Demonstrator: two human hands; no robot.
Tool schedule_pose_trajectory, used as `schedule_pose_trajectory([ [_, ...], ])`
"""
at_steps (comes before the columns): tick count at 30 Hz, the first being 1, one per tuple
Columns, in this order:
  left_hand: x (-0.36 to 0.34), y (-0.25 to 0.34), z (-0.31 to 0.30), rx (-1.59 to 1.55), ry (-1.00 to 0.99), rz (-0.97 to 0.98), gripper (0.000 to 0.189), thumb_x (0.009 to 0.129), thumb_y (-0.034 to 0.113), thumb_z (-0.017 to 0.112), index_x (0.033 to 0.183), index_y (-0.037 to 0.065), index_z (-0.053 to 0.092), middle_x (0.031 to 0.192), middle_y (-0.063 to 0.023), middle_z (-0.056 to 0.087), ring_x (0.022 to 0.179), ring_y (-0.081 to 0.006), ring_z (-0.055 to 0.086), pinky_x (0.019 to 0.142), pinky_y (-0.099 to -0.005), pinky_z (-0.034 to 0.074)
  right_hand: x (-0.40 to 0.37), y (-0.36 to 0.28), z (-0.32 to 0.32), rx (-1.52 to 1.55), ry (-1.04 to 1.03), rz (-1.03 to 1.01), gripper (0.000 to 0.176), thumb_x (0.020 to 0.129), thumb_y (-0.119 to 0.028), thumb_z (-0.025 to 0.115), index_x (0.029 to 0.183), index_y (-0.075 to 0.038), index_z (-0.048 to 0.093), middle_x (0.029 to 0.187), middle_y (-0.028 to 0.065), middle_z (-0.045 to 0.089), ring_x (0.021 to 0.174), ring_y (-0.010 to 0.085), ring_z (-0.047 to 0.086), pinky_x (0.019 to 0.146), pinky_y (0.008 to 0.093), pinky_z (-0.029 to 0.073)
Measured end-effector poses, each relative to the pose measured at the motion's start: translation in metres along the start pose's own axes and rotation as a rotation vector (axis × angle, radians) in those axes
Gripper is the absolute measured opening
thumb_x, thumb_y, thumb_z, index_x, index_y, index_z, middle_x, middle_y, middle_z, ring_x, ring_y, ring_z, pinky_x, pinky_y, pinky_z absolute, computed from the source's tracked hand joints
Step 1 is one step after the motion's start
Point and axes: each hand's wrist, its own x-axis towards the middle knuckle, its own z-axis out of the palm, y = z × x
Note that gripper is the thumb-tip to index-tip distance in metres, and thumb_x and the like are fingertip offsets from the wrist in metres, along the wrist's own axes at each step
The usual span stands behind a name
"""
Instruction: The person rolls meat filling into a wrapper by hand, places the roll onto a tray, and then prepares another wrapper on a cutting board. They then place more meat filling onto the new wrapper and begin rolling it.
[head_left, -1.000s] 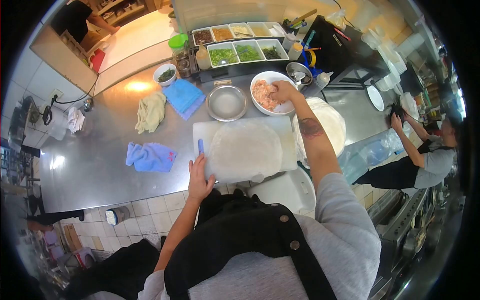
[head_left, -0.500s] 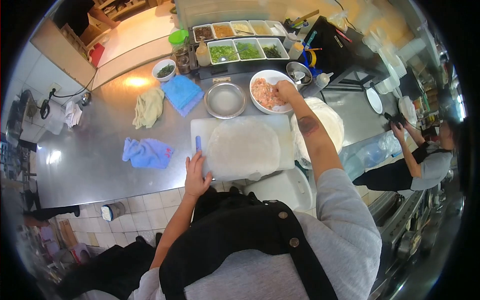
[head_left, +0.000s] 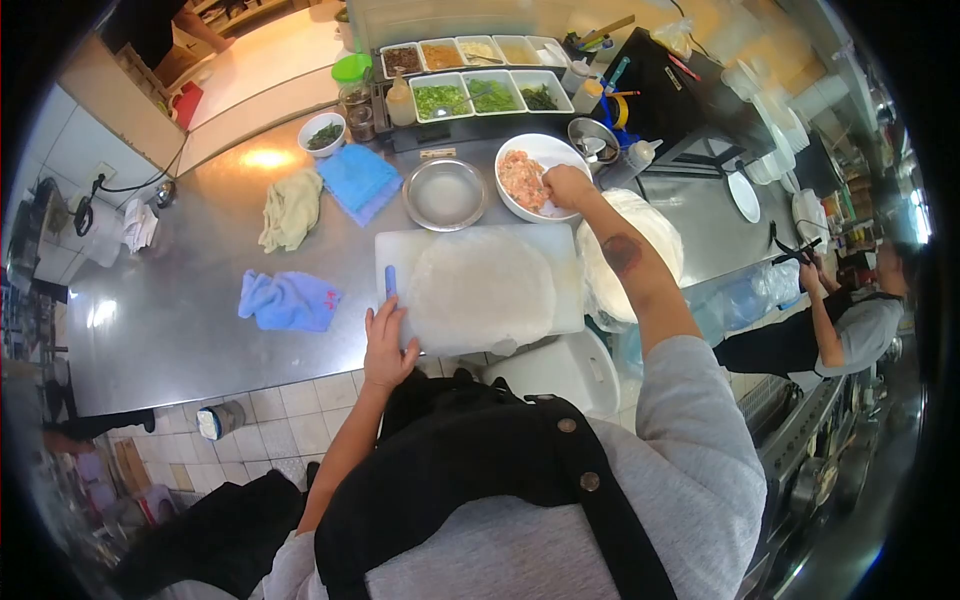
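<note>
My right hand [head_left: 568, 188] is closed at the right side of a white bowl [head_left: 508, 198] of pink minced filling [head_left: 522, 180]; its fingertips are hidden, so what it grips cannot be made out. My left hand [head_left: 385, 342] lies with fingers stretched at the left edge of a white cutting board [head_left: 568, 262], by the lower end of a narrow blue strip or handle [head_left: 390, 281]. Spread flat over the board is a thin, pale round sheet [head_left: 482, 285]. To its right, partly under my right forearm, sits a large white round stack [head_left: 610, 270] in plastic.
A shallow metal bowl [head_left: 446, 194] sits behind the board. Cloths in blue [head_left: 361, 183], beige [head_left: 290, 210] and periwinkle [head_left: 288, 300] lie to the left. White trays of chopped greens [head_left: 492, 95] line the back. A co-worker [head_left: 850, 335] stands at far right, holding something dark.
The view has shifted slightly. My right hand remains at the bowl and my left hand at the board's edge. The co-worker's hands and the dark thing have moved a little.
</note>
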Motion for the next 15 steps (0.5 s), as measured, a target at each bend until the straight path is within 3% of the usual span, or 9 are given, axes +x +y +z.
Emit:
schedule_pose_trajectory([
  [3,0.0,0.0,0.001,-0.001,0.007,-0.001,0.053,0.073,0.015,0.064,0.122,0.0,0.049,0.138,-0.0196,0.043,0.127,-0.0358,0.043,0.111,-0.0578,0.023,-0.003,0.002,-0.015,-0.06,-0.041,-0.035,0.025,0.061,-0.011,0.078,0.085,-0.006,0.073,0.09,0.0165,0.07,0.084,0.0331,0.068,0.076,0.0423,0.054],
  [5,-0.001,0.0,0.001,-0.006,0.018,0.002,0.053,0.073,0.015,0.063,0.122,0.0,0.05,0.139,-0.0195,0.043,0.127,-0.0357,0.043,0.111,-0.0578,0.023,-0.001,0.009,-0.024,0.057,-0.232,-0.038,0.025,0.061,-0.011,0.076,0.085,-0.006,0.072,0.091,0.0171,0.07,0.084,0.0336,0.068,0.076,0.0414,0.054],
  [7,0.0,0.001,0.001,-0.023,0.028,0.002,0.051,0.072,0.013,0.062,0.121,0.001,0.05,0.138,-0.0205,0.044,0.128,-0.0385,0.042,0.111,-0.0574,0.022,-0.002,0.019,-0.013,0.142,-0.255,-0.007,0.027,0.061,-0.014,0.076,0.086,-0.006,0.072,0.092,0.0164,0.07,0.087,0.034,0.067,0.078,0.0406,0.054],
  [9,0.0,0.002,0.001,-0.019,0.022,0.0,0.051,0.072,0.013,0.061,0.121,0.001,0.05,0.138,-0.0206,0.044,0.128,-0.0384,0.042,0.111,-0.0575,0.022,-0.007,0.027,-0.001,0.047,0.028,-0.252,0.025,0.068,-0.021,0.07,0.089,-0.008,0.07,0.088,0.0162,0.068,0.087,0.0353,0.065,0.078,0.0436,0.052],
  [10,0.0,0.002,0.0,-0.011,0.017,0.0,0.051,0.073,0.013,0.061,0.121,0.001,0.05,0.138,-0.0207,0.044,0.128,-0.0382,0.042,0.111,-0.0575,0.022,-0.007,0.027,0.0,0.045,0.029,-0.251,0.025,0.068,-0.021,0.07,0.089,-0.008,0.07,0.088,0.0162,0.068,0.087,0.0353,0.065,0.078,0.0436,0.052],
  [12,0.0,0.001,0.002,-0.01,0.018,0.001,0.051,0.073,0.013,0.061,0.121,0.001,0.05,0.138,-0.0208,0.044,0.128,-0.0382,0.042,0.111,-0.0574,0.023,-0.006,0.018,0.001,0.046,-0.055,-0.03,0.028,0.065,-0.017,0.074,0.091,-0.007,0.071,0.095,0.0149,0.07,0.093,0.0324,0.066,0.082,0.0415,0.053],
  [15,-0.001,0.0,0.001,-0.006,0.018,0.003,0.051,0.073,0.014,0.062,0.121,0.001,0.05,0.138,-0.021,0.044,0.128,-0.0384,0.042,0.111,-0.0574,0.023,-0.009,0.006,-0.01,-0.099,-0.127,-0.023,0.024,0.07,-0.019,0.072,0.092,-0.008,0.072,0.097,0.0129,0.07,0.093,0.03,0.067,0.082,0.0401,0.054],
])
